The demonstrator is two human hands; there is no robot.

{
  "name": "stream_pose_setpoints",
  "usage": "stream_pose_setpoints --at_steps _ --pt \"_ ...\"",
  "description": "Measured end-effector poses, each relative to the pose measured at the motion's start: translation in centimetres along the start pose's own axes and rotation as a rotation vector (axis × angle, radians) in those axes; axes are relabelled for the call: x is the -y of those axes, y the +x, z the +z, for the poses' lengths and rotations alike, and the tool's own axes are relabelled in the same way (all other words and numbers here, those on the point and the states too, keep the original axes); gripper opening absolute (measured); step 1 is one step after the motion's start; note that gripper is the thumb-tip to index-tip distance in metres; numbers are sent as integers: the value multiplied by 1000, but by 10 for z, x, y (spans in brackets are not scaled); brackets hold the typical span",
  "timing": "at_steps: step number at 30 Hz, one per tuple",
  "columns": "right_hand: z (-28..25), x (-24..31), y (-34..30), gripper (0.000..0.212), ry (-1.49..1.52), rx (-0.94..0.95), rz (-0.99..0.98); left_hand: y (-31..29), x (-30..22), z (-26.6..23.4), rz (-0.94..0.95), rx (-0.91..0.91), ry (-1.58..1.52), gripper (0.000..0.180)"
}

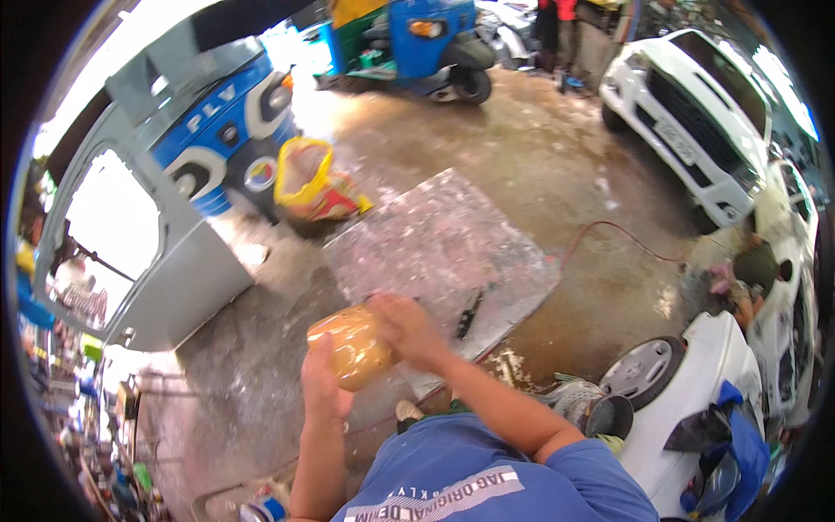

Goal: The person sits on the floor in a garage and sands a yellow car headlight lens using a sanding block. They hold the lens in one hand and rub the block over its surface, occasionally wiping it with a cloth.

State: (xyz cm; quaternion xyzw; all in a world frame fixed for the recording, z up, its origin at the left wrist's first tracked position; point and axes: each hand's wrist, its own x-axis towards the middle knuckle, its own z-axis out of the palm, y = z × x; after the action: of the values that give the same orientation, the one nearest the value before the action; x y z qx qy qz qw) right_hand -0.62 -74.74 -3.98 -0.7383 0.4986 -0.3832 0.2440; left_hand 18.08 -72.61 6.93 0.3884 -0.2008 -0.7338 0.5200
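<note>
Between my two hands is a rounded orange-tan bundle (352,346), shiny as if wrapped in clear plastic; I cannot tell exactly what it is. My left hand (324,376) grips its near left side, with the thumb up along it. On its right side my right hand (410,329) has its fingers bent round the upper edge, slightly blurred. The bundle is held up in front of my body, over the near left corner of a paint-spattered board (435,230). A slim dark tool (470,313) lies on that board, right of my right hand.
A yellow and red open sack (309,178) stands beyond the board. At left is a grey vehicle door (187,278), near a blue vehicle front (217,122). A red hose (600,224) crosses the floor. White cars (696,122) and a crouching person (755,270) are at right.
</note>
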Motion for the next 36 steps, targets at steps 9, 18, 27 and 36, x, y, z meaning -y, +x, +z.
stream_pose_setpoints --at_steps 9,18,27,36 --pt "14 61 -17 56 141 -20 -215 -39 9 -12 49 -250 238 37" --pt "8 39 -29 54 209 96 -44 -60 26 -26 42 -325 277 46" --pt "31 -28 -28 55 184 202 167 -76 34 -36 70 -302 287 38" --pt "19 -67 -11 55 311 326 472 -87 47 -44 44 -341 342 42"
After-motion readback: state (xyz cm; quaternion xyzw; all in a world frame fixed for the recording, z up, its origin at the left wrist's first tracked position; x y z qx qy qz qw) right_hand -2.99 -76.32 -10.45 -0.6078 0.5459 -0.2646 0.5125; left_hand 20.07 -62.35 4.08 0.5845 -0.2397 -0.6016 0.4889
